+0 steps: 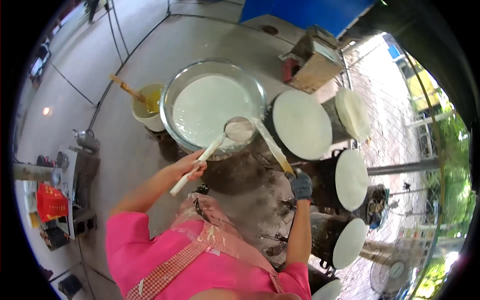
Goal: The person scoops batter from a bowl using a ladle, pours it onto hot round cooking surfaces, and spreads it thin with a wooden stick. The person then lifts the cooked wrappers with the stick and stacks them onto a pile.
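Note:
My left hand [192,165] is wrapped round the pale handle of a ladle [239,130]. The ladle's round bowl, with white batter in it, is over the near right rim of a wide metal basin [172,131]. White batter [215,105] fills much of this basin. My right hand [301,185], in a dark grey glove, grips the wooden end of a long flat spatula [272,145]. White batter coats its blade, and its tip is close beside the ladle bowl; I cannot tell whether they touch.
Several round white-topped griddles, among them a large one [302,125] and a smaller one [351,180], stand along the right. A white bucket [150,120] with a wooden-handled brush [131,91] is left of the basin. A wooden box [317,65] stands behind; a fan [395,272] is lower right.

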`<state>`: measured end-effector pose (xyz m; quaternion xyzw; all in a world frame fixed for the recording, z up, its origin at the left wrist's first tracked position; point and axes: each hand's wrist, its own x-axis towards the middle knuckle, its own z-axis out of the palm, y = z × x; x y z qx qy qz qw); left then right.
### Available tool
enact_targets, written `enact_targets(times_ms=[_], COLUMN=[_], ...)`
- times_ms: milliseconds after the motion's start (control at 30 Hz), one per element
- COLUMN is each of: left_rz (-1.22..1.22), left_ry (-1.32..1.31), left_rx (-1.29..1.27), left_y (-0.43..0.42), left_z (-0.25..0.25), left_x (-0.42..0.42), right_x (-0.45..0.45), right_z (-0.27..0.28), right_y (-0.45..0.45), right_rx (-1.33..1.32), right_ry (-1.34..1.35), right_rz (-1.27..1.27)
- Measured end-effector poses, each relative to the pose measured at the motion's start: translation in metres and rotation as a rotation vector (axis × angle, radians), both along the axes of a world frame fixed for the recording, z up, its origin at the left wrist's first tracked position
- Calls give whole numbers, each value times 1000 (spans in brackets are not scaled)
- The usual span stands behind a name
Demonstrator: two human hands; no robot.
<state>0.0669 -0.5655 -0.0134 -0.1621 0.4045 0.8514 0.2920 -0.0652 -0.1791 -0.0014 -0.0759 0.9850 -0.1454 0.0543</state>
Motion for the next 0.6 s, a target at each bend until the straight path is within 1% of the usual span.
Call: enact_targets(times_ms=[33, 67, 100, 133, 167, 200, 267, 300, 333, 367, 400, 433, 500, 567, 600], left_rz=[30, 62, 70, 71, 54, 34, -22, -61, -109, -151, -185, -21, 305, 331, 347], left_ry=[-30, -58, -111, -172, -263, -348, -309, -297, -268, -220, -168, -385, -801, -768, -743], left_rx=[-30, -58, -111, -163, -255, -354, -431, -462, -496, -531, -572, -314, 217, 296, 333], left_y=[-21, -24, -40, -51, -64, -77, -96, -92, -85, -76, -67, -57, -39, -35, -35], left_z=[-17, -32, -56, -87, -147, -192, -211, -219, -223, -225, -224, -200, -109, -48, -15], left_x=[-17, -25, -45, -62, -84, -99, -99, -89, -86, -94, -103, -110, -115, -116, -117], right_x=[-33, -45, -50, -58, -66, -77, -85, -72, -59, -46, -31, -16, 25, 55, 59], right_z=[-8, 14, 28, 13, -17, -52, -99, -57, -32, -81, -130, -128, -112, -84, -67], right_y=[-25, -54, -96, -113, -123, -130, -119, -132, -136, -111, -85, -80, -80, -83, -87], right_rx=[133, 191, 306, 318, 321, 314, 630, 530, 432, 437, 439, 385, 257, 116, 93], right_ry=[-45, -115, -102, -117, -135, -146, 133, -15, -152, -63, 32, 3, -70, -142, -98], right_rz=[64, 130, 208, 323, 438, 551, 555, 447, 319, 367, 419, 354, 232, 113, 75])
